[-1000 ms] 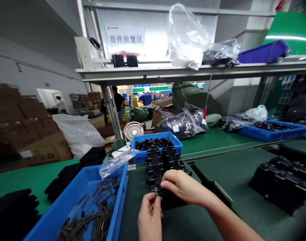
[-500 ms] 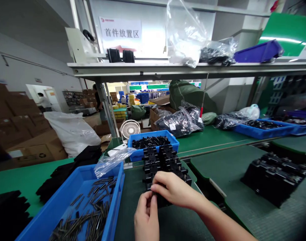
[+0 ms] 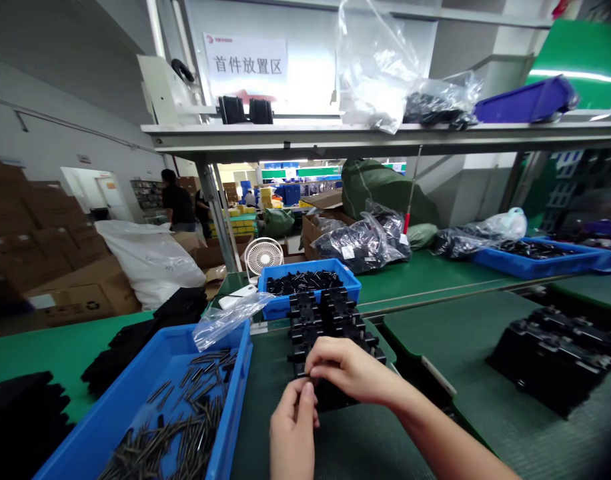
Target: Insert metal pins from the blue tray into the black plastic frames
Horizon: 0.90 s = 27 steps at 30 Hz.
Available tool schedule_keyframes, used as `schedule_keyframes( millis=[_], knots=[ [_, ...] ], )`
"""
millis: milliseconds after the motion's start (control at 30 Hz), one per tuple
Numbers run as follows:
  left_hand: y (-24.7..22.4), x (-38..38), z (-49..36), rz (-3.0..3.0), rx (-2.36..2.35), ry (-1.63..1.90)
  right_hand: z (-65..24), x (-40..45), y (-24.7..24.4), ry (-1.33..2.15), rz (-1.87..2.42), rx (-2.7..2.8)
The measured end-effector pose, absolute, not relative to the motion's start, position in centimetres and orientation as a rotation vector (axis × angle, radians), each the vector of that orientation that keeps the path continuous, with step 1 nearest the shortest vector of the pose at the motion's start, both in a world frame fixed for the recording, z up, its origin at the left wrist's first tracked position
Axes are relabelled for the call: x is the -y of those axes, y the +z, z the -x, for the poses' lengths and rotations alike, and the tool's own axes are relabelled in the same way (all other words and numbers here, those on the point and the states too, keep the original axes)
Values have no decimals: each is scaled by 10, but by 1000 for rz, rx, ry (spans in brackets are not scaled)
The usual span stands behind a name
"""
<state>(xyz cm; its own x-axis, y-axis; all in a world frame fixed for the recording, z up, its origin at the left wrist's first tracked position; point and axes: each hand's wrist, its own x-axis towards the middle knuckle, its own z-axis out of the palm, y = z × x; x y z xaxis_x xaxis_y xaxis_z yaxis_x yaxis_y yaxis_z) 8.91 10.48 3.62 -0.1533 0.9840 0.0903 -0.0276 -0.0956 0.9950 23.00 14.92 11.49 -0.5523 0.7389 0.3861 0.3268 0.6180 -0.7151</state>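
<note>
Item, black housings (image 3: pixel 305 320): ribbed, set in two rows on the worktop (image 3: pixel 375 460) straight ahead of me, near end partly covered by the hands. Item, left hand (image 3: pixel 295 423): low at that near end, thumb and bent fingers drawn narrow; whether they close on a part, I cannot tell. Item, right hand (image 3: pixel 353 373): reaching over the front of the rows, thumb and forefinger narrow beside the left fingertips; any piece between is too small and covered for me to make out. Chief risk, by my reckoning: a small part slipping or entering crooked, caused by fingertips hiding the spot from view. Second: the rows skewing, should the right hand press sideways, since I see no clamp on them. Item, metal pins (image 3: pixel 200 437): loose heap, lying at mixed angles in the long blue tray (image 3: pixel 240 400) to the left; a tangled pair could come up together. Item, clear bag (image 3: pixel 230 320): draped over that tray's far corner, liable to snag a sleeve or finger. Item, small blue tray (image 3: pixel 355 290): behind the housings, filled with dark pieces, exposed to a knock if the rows slide back.
</note>
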Motion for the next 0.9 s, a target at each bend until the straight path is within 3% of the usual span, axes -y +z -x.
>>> schedule_keyframes(
  millis=[333, 600, 900],
  knots=[
    [54, -110, -85, -314, -637, 1470, -239, -156, 112, 1045, 474, 2044],
    [47, -102, -85, -994, -1215, 1559, -224, -144, 114, 813, 833, 2047],
    [42, -108, -83, -1203, -1273, 1505, -222, -143, 114, 801, 813, 2031]
  ],
)
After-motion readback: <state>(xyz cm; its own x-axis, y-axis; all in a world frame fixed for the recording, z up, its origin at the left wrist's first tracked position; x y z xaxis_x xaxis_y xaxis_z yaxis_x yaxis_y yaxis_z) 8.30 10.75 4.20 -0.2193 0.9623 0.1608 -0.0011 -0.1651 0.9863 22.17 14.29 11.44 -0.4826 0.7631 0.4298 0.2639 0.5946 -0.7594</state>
